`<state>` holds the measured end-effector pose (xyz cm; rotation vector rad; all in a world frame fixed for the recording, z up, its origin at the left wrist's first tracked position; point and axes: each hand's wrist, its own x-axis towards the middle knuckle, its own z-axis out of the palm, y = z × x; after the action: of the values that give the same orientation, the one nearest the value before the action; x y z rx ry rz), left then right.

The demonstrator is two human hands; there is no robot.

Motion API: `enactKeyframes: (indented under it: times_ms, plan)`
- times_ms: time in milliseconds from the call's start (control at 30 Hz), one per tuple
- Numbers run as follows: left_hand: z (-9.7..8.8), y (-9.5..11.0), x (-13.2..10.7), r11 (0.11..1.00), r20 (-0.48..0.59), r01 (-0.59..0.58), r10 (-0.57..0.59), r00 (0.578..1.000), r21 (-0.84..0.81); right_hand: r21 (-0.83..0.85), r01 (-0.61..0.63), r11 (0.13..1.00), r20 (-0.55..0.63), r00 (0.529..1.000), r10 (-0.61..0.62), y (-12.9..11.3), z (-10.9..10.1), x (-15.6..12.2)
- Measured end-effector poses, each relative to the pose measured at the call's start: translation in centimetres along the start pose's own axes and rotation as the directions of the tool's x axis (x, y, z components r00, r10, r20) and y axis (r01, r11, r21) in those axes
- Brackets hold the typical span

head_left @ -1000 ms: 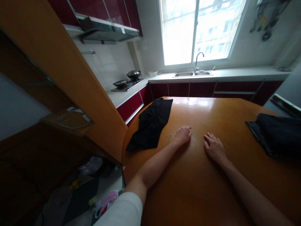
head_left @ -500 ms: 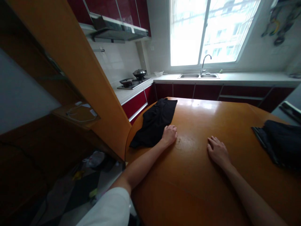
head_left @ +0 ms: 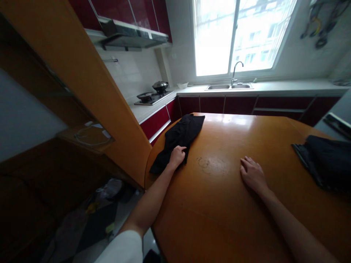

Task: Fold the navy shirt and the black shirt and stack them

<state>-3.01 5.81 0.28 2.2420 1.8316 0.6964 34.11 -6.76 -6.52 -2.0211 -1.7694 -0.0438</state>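
Left hand [head_left: 177, 157] moved left, now over black cloth [head_left: 182, 131], half-curled, grip unclear; right hand [head_left: 252, 174] released, flat on counter [head_left: 219, 208]; folded clothes [head_left: 327, 162] at right.

Since a second ago, you've moved your left hand [head_left: 177, 156] towards the table [head_left: 219, 208]'s left edge, from bare wood to over the black garment [head_left: 184, 130], leaving thin dark marks [head_left: 204, 165] more exposed.
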Motion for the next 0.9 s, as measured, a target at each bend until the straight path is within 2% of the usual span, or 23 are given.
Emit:
enactKeyframes:
  times_ms: [67, 133, 200, 267, 367, 467, 600, 733, 833, 900]
  plan:
    - [-0.2, -0.2, 0.2, 0.999, -0.005, -0.016, 0.016, 1.000, -0.047, 0.003, 0.005, 1.000, -0.004, 1.000, -0.005, 0.0, 0.0, 0.0]
    - [-1.1, -1.0, 0.5, 0.997, -0.059, 0.017, -0.021, 0.998, -0.076, 0.012, 0.005, 1.000, -0.002, 1.000, -0.005, 0.0, 0.0, -0.1]
    - [-2.8, -2.8, 0.9, 0.990, -0.152, 0.111, -0.123, 0.981, -0.084, 0.023, 0.001, 1.000, 0.003, 1.000, -0.001, 0.0, 0.0, 0.0]
    - [-4.6, -5.3, 1.1, 0.969, -0.221, 0.234, -0.246, 0.944, -0.082, 0.024, 0.000, 1.000, 0.006, 1.000, -0.001, 0.0, 0.0, 0.0]
    - [-6.2, -8.7, 1.4, 0.921, -0.202, 0.379, -0.389, 0.899, -0.088, 0.006, 0.003, 1.000, 0.008, 1.000, -0.003, -0.2, 0.0, 0.1]
    - [-6.3, -9.9, 2.1, 0.890, -0.124, 0.445, -0.455, 0.882, -0.105, -0.009, -0.001, 1.000, -0.003, 1.000, 0.001, -0.4, 0.0, 0.1]
    - [-6.2, -8.4, 3.2, 0.884, -0.042, 0.449, -0.458, 0.888, -0.131, 0.009, -0.004, 1.000, -0.018, 1.000, 0.005, -0.7, -0.2, 0.1]
    - [-8.4, -5.2, 3.9, 0.911, -0.004, 0.388, -0.392, 0.920, -0.139, 0.038, -0.018, 0.999, -0.017, 1.000, 0.018, -1.0, -0.4, 0.1]
    - [-10.8, -1.7, 5.6, 0.940, 0.005, 0.317, -0.318, 0.948, -0.124, 0.065, -0.028, 0.997, -0.012, 1.000, 0.029, -1.1, -0.5, 0.2]
    - [-11.5, 1.8, 7.3, 0.961, 0.007, 0.251, -0.252, 0.968, -0.113, 0.085, -0.032, 0.996, -0.009, 0.999, 0.032, -1.2, -0.5, 0.3]
